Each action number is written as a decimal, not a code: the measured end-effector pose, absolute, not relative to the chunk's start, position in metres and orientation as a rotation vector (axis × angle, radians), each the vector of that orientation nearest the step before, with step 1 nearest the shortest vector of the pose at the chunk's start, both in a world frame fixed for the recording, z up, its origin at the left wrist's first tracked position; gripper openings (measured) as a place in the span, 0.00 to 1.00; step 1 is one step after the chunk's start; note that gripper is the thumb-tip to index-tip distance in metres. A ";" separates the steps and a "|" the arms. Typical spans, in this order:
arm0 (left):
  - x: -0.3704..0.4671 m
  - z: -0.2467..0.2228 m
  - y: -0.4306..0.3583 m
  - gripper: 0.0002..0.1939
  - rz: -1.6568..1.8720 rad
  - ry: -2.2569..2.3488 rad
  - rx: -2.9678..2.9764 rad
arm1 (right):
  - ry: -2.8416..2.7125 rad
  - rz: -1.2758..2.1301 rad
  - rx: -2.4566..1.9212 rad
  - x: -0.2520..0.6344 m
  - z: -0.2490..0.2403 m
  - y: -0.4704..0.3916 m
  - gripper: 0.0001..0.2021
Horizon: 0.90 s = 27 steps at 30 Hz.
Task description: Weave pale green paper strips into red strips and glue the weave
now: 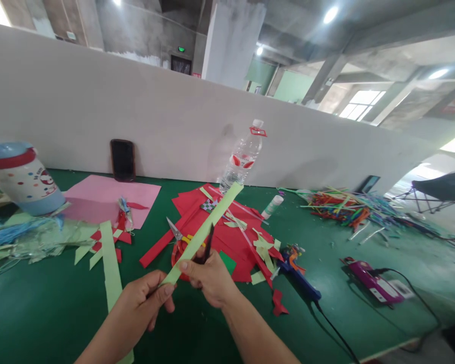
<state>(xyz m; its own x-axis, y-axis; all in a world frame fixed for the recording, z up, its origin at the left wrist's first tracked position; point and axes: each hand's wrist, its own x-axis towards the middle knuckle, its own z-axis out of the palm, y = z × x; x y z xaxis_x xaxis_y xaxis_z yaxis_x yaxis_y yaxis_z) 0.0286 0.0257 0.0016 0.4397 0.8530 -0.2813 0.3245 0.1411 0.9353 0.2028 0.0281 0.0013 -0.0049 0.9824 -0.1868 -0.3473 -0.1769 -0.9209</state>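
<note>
A long pale green paper strip (208,227) slants up and away over the table. My left hand (146,298) pinches its near end between thumb and fingers. Just beyond, my right hand (210,275) has its thumb on the same strip and also holds a dark, slender tool, partly hidden by the fingers. Behind the hands lie scissors (177,232) with yellow and red handles, beside red paper sheets (227,247). Another pale green strip (110,268) lies on the table, left of my left hand.
A water bottle (242,156) and phone (123,160) stand near the white partition. A large cup (26,179) stands left on pink paper's (94,197) side. Rightward are a glue stick (273,206), blue glue gun (301,278), purple device (375,283) and colourful strips (341,207).
</note>
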 end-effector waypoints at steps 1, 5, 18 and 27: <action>0.028 0.002 0.026 0.22 0.520 1.119 1.449 | -0.780 1.428 -1.092 0.207 0.002 0.030 0.22; 0.029 0.000 0.025 0.21 0.459 1.106 1.477 | -0.686 1.306 -1.098 0.223 0.005 0.037 0.24; 0.027 -0.004 0.023 0.31 0.541 0.906 1.283 | -0.885 1.473 -1.020 0.192 0.007 0.019 0.20; 0.020 -0.012 -0.004 0.36 0.460 1.013 1.282 | -0.714 1.389 -0.926 0.204 0.013 0.023 0.25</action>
